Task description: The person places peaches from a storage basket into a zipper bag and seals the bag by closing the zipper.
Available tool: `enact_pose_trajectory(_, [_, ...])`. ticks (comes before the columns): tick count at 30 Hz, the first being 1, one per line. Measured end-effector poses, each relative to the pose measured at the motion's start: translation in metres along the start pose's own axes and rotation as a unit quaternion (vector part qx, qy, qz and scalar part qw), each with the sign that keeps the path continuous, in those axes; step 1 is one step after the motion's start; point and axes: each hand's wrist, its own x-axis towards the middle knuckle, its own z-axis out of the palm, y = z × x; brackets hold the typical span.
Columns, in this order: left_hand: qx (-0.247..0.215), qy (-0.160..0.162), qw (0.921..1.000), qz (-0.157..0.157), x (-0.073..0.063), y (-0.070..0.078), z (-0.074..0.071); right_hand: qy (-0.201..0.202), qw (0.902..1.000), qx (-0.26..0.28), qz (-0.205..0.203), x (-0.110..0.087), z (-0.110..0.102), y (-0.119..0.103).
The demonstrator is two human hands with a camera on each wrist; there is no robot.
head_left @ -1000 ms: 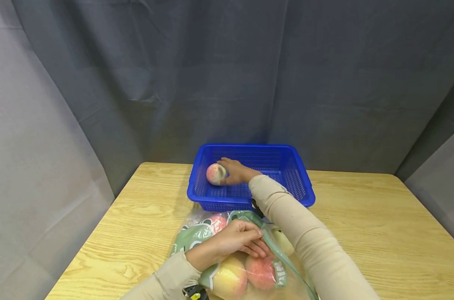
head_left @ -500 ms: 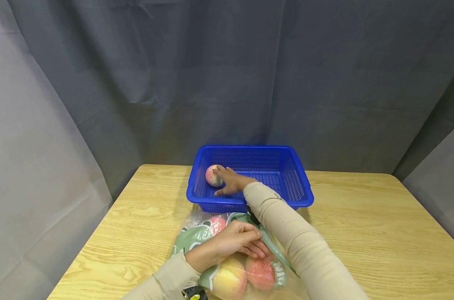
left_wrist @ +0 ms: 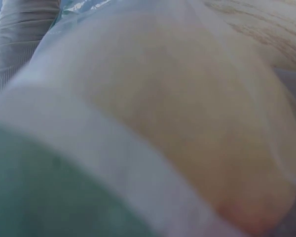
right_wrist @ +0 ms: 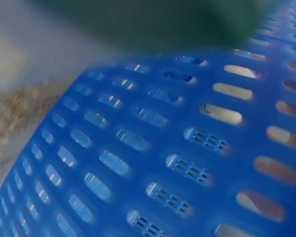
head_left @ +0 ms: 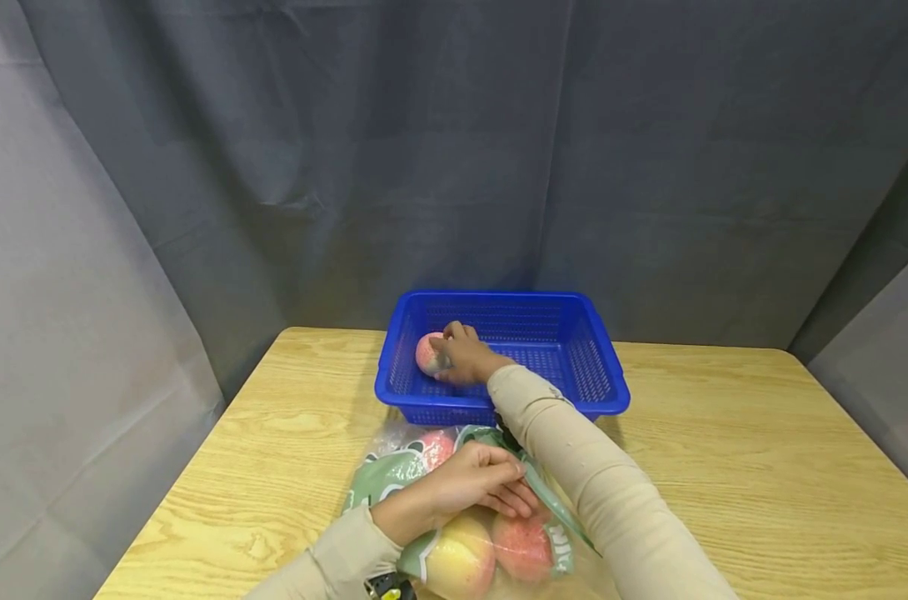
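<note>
A pink and pale peach point(head_left: 431, 354) sits at the left inside the blue basket point(head_left: 501, 401). My right hand point(head_left: 465, 358) reaches over the front rim, its fingers and thumb bent around the peach's right side. In front of the basket lies a clear plastic bag point(head_left: 382, 477) with green print and several peaches inside. My left hand point(head_left: 472, 479) lies over the bag and pinches its green-edged opening between thumb and finger. Close up in the left wrist view is a blurred yellowish peach point(left_wrist: 187, 108) behind plastic. Slotted basket wall point(right_wrist: 113, 163) fills most of the right wrist view.
The wooden table point(head_left: 724, 450) stretches out to both sides of the basket and bag. A dark grey curtain point(head_left: 439, 167) hangs behind the table, with a paler cloth point(head_left: 72, 292) on the left.
My right hand spread its fingers off the peach half a second ago and now has them bent against it again. The peach has shifted very slightly. My left hand stays on the bag.
</note>
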Motion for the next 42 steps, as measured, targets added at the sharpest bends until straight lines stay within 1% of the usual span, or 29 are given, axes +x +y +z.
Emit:
enact_pose_trajectory(3, [0.000,0.004,1.0000,0.000,0.000,0.001,0.000,0.029,0.9990,0.010,-0.033,0.003,0.001,0.000])
enact_pose_trajectory(6, [-0.001,0.005,1.0000,-0.003,-0.001,0.001,0.000,0.036,0.9974,0.023,-0.057,0.005,0.002,-0.002])
enact_pose_trajectory(7, [-0.001,0.005,1.0000,-0.004,-0.001,0.000,0.000,0.036,0.9973,0.024,-0.059,0.005,0.002,-0.002])
enact_pose_trajectory(9, [-0.001,0.004,1.0000,-0.004,-0.001,0.000,0.000,0.037,0.9976,0.021,-0.054,0.005,0.003,-0.002])
enact_pose_trajectory(13, [-0.001,0.001,1.0000,-0.002,-0.001,0.000,0.000,0.054,0.9974,-0.005,-0.047,0.005,0.006,0.000])
enact_pose_trajectory(17, [-0.002,-0.002,1.0000,-0.002,-0.001,0.000,0.000,0.065,0.9973,-0.008,-0.033,0.005,0.008,0.001])
enact_pose_trajectory(21, [-0.004,0.000,1.0000,-0.003,-0.001,-0.001,0.001,0.059,0.9981,-0.013,-0.014,0.003,0.008,0.001])
enact_pose_trajectory(24, [-0.003,0.000,1.0000,-0.004,0.000,-0.002,0.001,0.044,0.9988,-0.024,0.001,0.002,0.008,0.000])
enact_pose_trajectory(32, [-0.002,-0.001,1.0000,-0.007,0.001,-0.002,0.001,0.028,0.9985,-0.042,0.023,-0.001,0.007,0.001])
enact_pose_trajectory(35, [-0.002,-0.002,1.0000,-0.008,0.002,-0.003,0.001,0.028,0.9983,-0.048,0.015,0.000,0.008,0.004])
enact_pose_trajectory(39, [-0.001,-0.001,1.0000,-0.008,0.002,-0.003,0.002,0.038,0.9978,-0.053,-0.005,0.000,0.009,0.012])
enact_pose_trajectory(42, [0.001,-0.001,1.0000,-0.006,0.003,-0.003,0.002,0.056,0.9975,-0.039,-0.018,-0.001,0.009,0.017])
